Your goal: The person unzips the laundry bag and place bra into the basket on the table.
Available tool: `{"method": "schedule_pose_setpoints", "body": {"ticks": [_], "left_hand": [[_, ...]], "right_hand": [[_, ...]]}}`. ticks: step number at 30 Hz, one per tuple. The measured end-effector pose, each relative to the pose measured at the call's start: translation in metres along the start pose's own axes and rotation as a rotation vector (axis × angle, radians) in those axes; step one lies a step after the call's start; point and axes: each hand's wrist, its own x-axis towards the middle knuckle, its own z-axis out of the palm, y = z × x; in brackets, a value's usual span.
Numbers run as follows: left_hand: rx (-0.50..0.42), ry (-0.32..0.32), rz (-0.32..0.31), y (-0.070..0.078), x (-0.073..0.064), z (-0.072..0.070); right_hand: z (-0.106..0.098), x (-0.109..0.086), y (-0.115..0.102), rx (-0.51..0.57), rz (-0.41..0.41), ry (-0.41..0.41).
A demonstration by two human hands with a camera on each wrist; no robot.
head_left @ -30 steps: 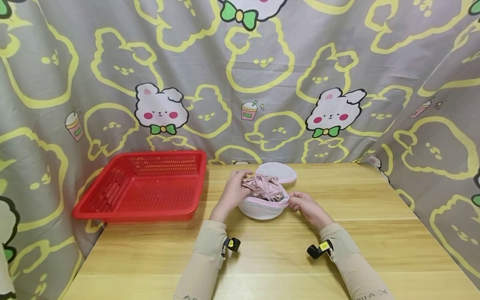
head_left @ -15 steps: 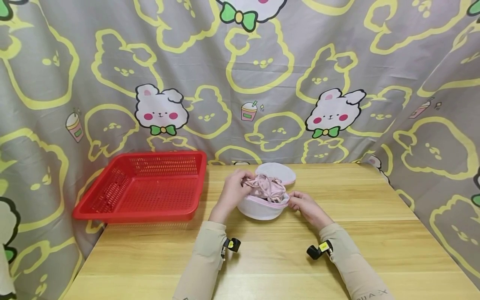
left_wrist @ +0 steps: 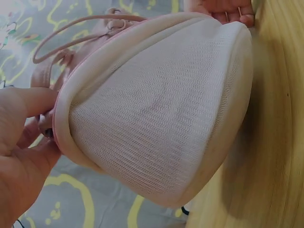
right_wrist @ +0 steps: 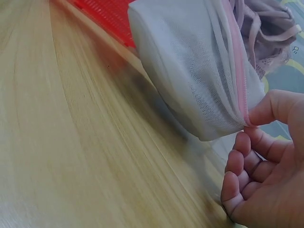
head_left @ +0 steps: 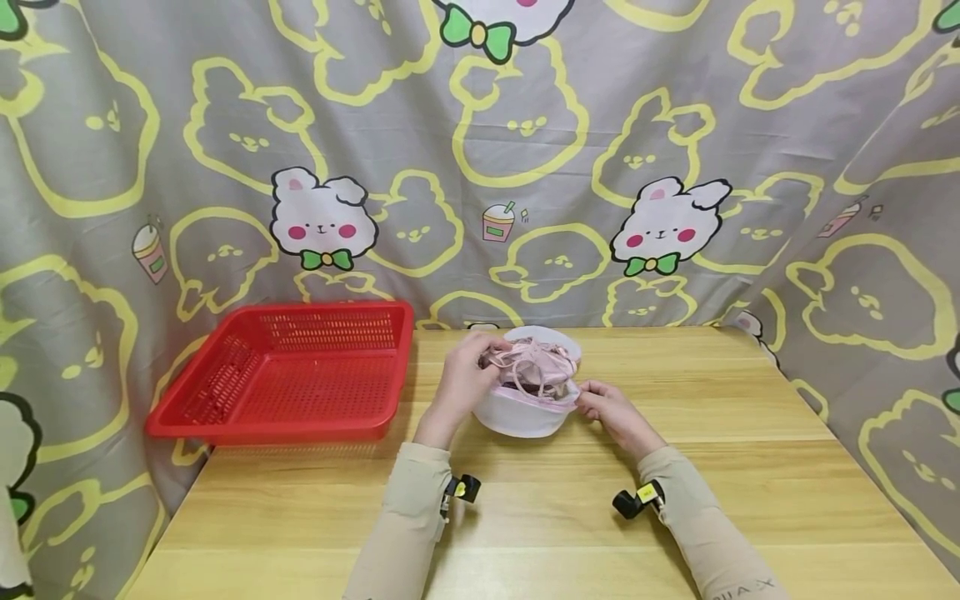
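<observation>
A white mesh laundry bag [head_left: 521,417] with a pink zipper edge sits on the table, its lid [head_left: 572,340] folded back behind. Out of its mouth bulges a pink bra [head_left: 551,367] with thin straps; its lower part is hidden inside. At the bag's left side, my left hand [head_left: 468,371] pinches the bra's edge between thumb and fingers, close against the rim. My right hand [head_left: 611,410] pinches the zipper edge at the right corner; in the right wrist view, thumb and index finger meet there and the other fingers curl below.
A red plastic basket [head_left: 300,432] with perforated walls stands to the left on the wooden table [head_left: 555,508]. A grey patterned curtain [head_left: 555,108] hangs behind the table and along its sides.
The bra has risen out of the bag and spread backward, covering part of the lid. My left hand has moved slightly up with it. The right hand stays at the bag's corner.
</observation>
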Motion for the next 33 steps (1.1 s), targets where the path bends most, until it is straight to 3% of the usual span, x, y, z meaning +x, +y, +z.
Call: {"method": "schedule_pose_setpoints", "body": {"ticks": [7, 12, 20, 24, 30, 33], "left_hand": [[-0.069, 0.129, 0.122, 0.001, 0.001, -0.002], [-0.15, 0.194, 0.15, 0.006, 0.002, -0.004], [-0.33, 0.203, 0.045, 0.011, 0.002, -0.007], [-0.389, 0.231, -0.034, 0.012, 0.004, -0.01], [-0.437, 0.263, -0.134, 0.012, 0.006, -0.014], [-0.385, 0.245, -0.146, 0.009, 0.006, -0.013]], "right_hand": [[0.0, 0.001, 0.0, -0.016, -0.012, 0.009], [0.001, -0.002, -0.002, -0.015, -0.022, 0.031], [0.002, -0.002, -0.004, 0.029, -0.036, 0.098], [0.002, -0.002, -0.005, -0.017, -0.046, 0.166], [0.001, -0.003, -0.009, -0.092, -0.086, 0.212], [0.003, -0.005, -0.011, -0.092, -0.091, 0.236]]}}
